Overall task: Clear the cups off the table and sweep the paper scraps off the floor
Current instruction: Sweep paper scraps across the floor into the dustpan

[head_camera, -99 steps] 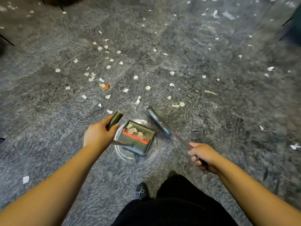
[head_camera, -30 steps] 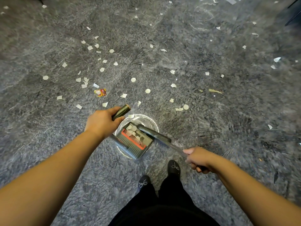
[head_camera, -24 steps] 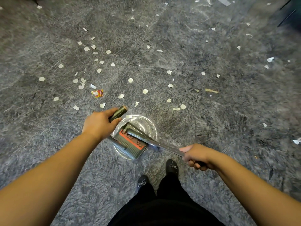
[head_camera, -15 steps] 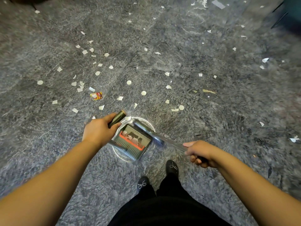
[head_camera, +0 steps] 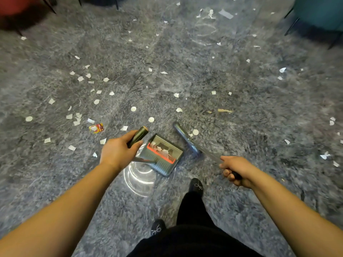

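Observation:
My left hand (head_camera: 118,151) grips the dark handle (head_camera: 138,136) of a grey dustpan (head_camera: 163,154) with a red comb strip; a few paper scraps lie in its tray. My right hand (head_camera: 234,170) grips the broom's shaft, and the blurred broom head (head_camera: 185,138) sits on the floor just right of the pan, beside a round white scrap (head_camera: 195,132). Several white paper scraps (head_camera: 96,102) are scattered over the grey carpet ahead, thickest at the left. No cups or table are in view.
A small red and yellow wrapper (head_camera: 96,128) lies left of the pan. A red chair (head_camera: 20,8) stands at the far left and a teal chair (head_camera: 319,13) at the far right. My black shoes (head_camera: 197,185) are right behind the pan.
The broom head has swung from over the dustpan out to its right and forward onto the carpet. The view has moved a little forward; the pan stays in my left hand.

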A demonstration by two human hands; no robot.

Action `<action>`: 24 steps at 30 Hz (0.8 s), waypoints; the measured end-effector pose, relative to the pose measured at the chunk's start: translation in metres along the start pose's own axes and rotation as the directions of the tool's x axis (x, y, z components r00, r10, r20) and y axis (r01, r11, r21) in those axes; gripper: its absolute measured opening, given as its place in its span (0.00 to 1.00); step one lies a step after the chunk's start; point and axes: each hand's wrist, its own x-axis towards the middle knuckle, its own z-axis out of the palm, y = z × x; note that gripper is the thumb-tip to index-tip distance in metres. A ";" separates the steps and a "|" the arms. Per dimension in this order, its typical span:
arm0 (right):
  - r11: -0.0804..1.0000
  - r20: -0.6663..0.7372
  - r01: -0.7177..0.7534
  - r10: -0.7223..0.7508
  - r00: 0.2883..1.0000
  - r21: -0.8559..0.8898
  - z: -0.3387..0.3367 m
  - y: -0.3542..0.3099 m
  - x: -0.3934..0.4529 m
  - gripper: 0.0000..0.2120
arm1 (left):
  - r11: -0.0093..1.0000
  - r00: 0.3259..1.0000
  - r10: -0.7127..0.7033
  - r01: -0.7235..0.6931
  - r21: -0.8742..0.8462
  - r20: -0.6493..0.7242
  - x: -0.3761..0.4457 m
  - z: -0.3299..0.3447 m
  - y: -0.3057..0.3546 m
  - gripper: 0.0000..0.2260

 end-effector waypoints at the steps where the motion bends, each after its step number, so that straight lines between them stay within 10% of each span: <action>1: 1.000 -0.005 -0.002 0.002 1.000 0.007 -0.010 -0.006 0.005 0.26 | 1.000 1.000 0.006 -0.006 0.009 0.007 0.009 0.004 0.011 0.19; 24: 0.943 0.115 -0.093 0.136 0.984 -0.318 -0.117 -0.082 0.111 0.25 | 0.982 0.999 -0.002 -0.008 0.190 0.053 0.171 0.063 0.156 0.21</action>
